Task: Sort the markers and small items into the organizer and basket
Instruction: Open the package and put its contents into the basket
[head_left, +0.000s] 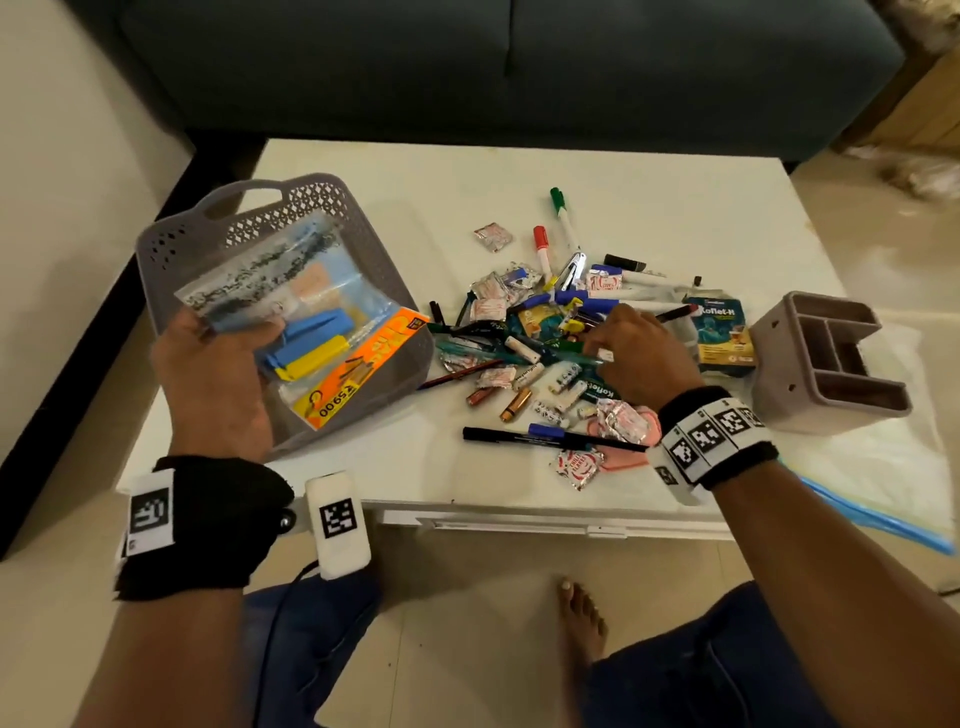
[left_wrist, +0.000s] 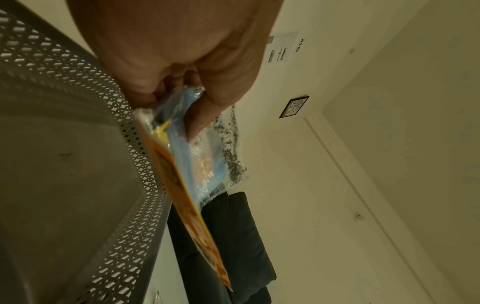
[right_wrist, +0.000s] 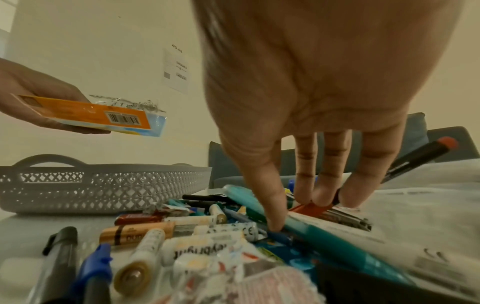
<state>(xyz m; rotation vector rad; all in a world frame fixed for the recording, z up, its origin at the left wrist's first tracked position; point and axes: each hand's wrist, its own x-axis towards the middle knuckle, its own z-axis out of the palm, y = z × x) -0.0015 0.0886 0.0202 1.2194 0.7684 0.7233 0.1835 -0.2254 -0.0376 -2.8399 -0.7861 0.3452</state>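
Holding a stack of flat plastic packets (head_left: 306, 332) above the grey basket (head_left: 171, 244), the left hand (head_left: 218, 379) pinches them between thumb and curled fingers. The basket sits on the left of the white table (head_left: 649, 182). To its right, the right hand (head_left: 644, 353) reaches down into the pile of markers and small items (head_left: 540, 332), fingers (right_wrist: 275, 205) spread and touching a teal pen (right_wrist: 311, 230), gripping nothing. The organizer (head_left: 826, 358) stands at the far right, just beside the pile.

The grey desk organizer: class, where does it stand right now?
In the head view the organizer stands on the white table at its right side, just right of the Koflet-H packet and the pile.
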